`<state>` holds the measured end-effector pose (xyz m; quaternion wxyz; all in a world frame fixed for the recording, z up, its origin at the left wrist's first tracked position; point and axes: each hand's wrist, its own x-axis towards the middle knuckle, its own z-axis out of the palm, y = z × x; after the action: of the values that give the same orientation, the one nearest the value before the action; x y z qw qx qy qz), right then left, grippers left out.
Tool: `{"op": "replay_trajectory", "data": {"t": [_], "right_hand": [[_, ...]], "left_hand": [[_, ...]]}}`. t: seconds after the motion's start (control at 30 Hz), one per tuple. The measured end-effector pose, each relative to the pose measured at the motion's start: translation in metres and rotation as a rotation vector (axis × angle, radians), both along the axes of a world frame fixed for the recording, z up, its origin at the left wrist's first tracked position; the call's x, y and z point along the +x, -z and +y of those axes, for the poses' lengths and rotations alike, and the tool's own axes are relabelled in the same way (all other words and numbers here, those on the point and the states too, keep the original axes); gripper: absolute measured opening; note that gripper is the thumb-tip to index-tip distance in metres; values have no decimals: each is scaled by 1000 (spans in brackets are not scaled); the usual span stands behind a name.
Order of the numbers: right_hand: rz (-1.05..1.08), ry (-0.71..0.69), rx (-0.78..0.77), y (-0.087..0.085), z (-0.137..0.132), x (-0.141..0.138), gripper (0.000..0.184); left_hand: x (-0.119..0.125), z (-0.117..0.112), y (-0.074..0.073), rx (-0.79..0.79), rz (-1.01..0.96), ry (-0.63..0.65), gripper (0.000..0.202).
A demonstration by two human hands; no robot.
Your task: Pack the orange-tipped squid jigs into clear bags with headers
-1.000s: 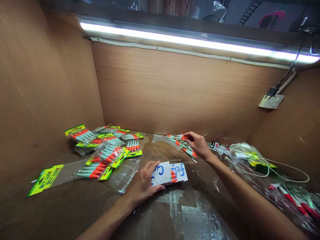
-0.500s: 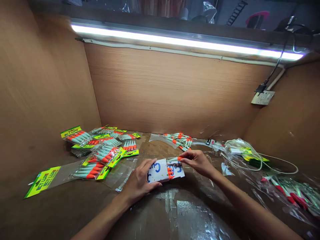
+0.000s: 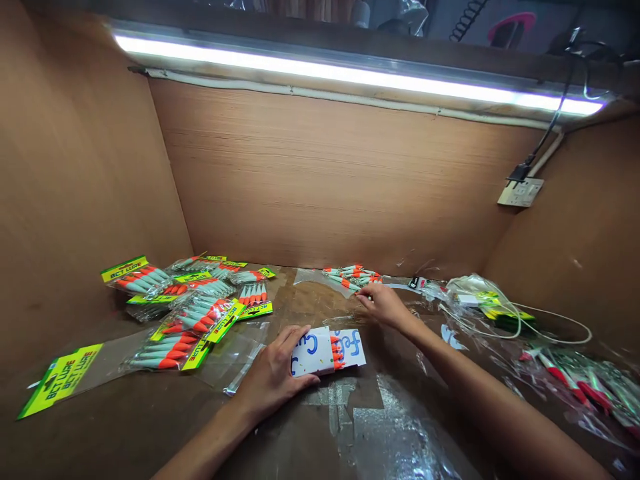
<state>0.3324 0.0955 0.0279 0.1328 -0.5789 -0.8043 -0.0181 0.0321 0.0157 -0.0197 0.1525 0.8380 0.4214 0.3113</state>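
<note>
My left hand is closed around a white folded card with blue handwriting, thumb in front and fingers behind. Orange tips of several fishing lures stick out of the card's fold, against its written back flap. Farther back, my right hand reaches to a small pile of loose pale-green and orange lures. Its thumb and fingertips are pinched at the near end of a fishing lure at the front of that pile; the fingers hide the lure's tip.
To the left lie heaped packed lures with yellow-green labels and a flat labelled bag. At right are a white cord, yellow labels and red-and-white lures in plastic. Wooden panels enclose the back and sides; a tube light hangs above.
My right hand has left the card and moved back to the loose pile; the lure it held at the card is no longer seen there. My left hand keeps the card. The view has shifted slightly.
</note>
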Motion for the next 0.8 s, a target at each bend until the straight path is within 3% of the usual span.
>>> {"op": "replay_trajectory", "data": {"t": [0.13, 0.27, 0.4, 0.47, 0.57, 0.67, 0.8], "right_hand": [[-81, 145, -40, 9, 32, 5, 23], [-90, 171, -67, 14, 45, -12, 26], [3, 109, -41, -5, 38, -13, 48], [64, 51, -28, -18, 27, -5, 46], [420, -106, -144, -28, 4, 12, 34], [878, -231, -373, -22, -18, 23, 38], [1074, -215, -462, -3, -35, 22, 39]], "left_hand": [[0, -2, -1, -15, 2, 11, 80], [0, -3, -3, -17, -4, 16, 80], [0, -2, -3, -16, -7, 9, 81], [0, -2, -2, -23, -7, 9, 82], [0, -3, 0, -24, -21, 12, 83], [0, -3, 1, -11, -42, 16, 83], [0, -2, 1, 9, -60, 5, 81]]}}
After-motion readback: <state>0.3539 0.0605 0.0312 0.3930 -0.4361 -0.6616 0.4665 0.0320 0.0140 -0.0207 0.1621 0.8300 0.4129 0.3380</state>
